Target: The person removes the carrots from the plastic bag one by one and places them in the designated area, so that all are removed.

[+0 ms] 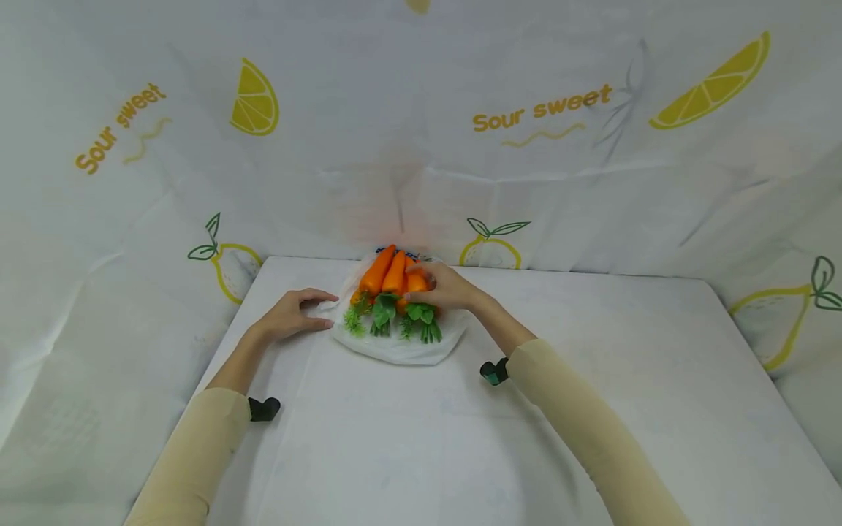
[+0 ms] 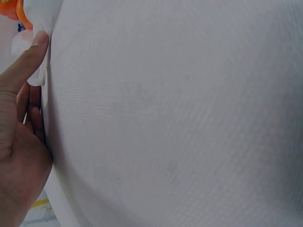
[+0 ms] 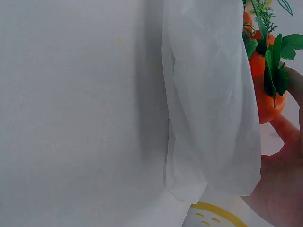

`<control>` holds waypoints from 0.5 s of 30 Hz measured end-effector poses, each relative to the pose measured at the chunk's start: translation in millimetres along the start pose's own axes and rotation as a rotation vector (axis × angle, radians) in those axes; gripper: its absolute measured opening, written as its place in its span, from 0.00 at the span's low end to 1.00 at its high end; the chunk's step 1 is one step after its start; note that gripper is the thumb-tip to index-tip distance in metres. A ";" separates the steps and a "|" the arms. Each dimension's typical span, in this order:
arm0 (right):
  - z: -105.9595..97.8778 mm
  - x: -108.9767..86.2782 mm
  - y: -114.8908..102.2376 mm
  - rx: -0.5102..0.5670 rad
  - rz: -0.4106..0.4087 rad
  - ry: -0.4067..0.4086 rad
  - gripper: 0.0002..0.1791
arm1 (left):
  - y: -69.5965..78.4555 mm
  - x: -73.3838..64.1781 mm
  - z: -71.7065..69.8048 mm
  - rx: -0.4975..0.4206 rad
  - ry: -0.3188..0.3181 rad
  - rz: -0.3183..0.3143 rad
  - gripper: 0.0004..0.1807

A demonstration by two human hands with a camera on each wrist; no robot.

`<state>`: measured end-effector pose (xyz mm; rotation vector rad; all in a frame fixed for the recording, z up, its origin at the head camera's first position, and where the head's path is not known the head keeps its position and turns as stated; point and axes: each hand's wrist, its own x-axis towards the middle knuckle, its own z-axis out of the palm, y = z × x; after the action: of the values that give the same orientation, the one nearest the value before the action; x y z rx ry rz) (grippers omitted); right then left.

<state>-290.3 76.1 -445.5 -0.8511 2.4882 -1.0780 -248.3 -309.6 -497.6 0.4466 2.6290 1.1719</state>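
Note:
Several orange carrots (image 1: 394, 275) with green leafy tops (image 1: 384, 313) lie piled on a white plastic bag (image 1: 408, 354), their tips pointing away from me. My right hand (image 1: 449, 288) reaches in from the right and grips a carrot (image 1: 417, 283) at the pile's right side, between thumb and fingers. In the right wrist view, that carrot's thick orange end (image 3: 270, 108) and leaves show past the bag (image 3: 208, 94). At the bag's left edge is my left hand (image 1: 292, 315), thumb and fingers apart. Its thumb touches the bag (image 2: 40, 19) in the left wrist view.
The pile lies near the far edge of the white-covered table (image 1: 408, 446). Behind stands a white cloth backdrop (image 1: 395, 88) printed with lemons and lettering. A dark wrist device shows at the left cuff (image 1: 264, 409) and another at the right cuff (image 1: 494, 371).

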 end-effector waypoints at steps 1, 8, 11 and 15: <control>0.4 -0.2 -0.5 -0.006 -0.003 -0.006 0.35 | -0.1 0.0 0.0 -0.004 0.001 -0.004 0.31; 0.9 -2.8 -3.0 0.020 0.085 -0.021 0.34 | -2.1 0.2 0.4 0.002 0.004 -0.009 0.31; -0.6 -3.7 -1.7 0.027 0.115 -0.010 0.33 | -3.3 0.8 0.3 0.003 0.005 -0.011 0.31; -2.7 -4.8 2.6 0.061 0.136 0.011 0.32 | -3.5 1.9 0.4 0.008 0.009 -0.006 0.31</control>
<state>-288.8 82.0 -445.4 -0.6500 2.4688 -1.1084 -250.6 -310.9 -500.7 0.4357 2.6422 1.1647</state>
